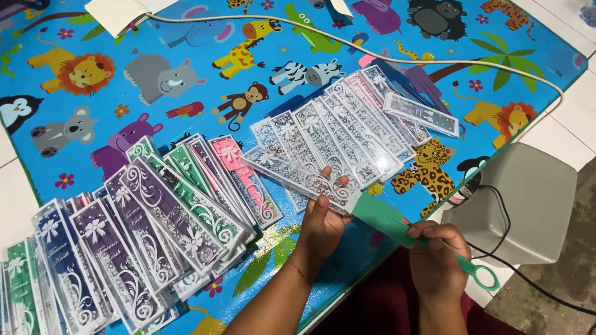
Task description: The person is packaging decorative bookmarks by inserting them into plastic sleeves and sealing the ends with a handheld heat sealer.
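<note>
Here, the left hand (324, 218) pinched a clear, white-patterned sleeve (298, 174). Right hand (436, 251) was fisted around a green folded fan (385, 218), ring-ended handle.

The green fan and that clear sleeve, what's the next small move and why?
Probably push the green fan further into the clear sleeve. The right hand holds the fan with its tip at the sleeve's open end, which the left hand steadies, and most of the fan is outside.

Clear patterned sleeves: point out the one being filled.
The clear sleeve pinched in the left hand; the right hand slides a green fan into its end.
</note>
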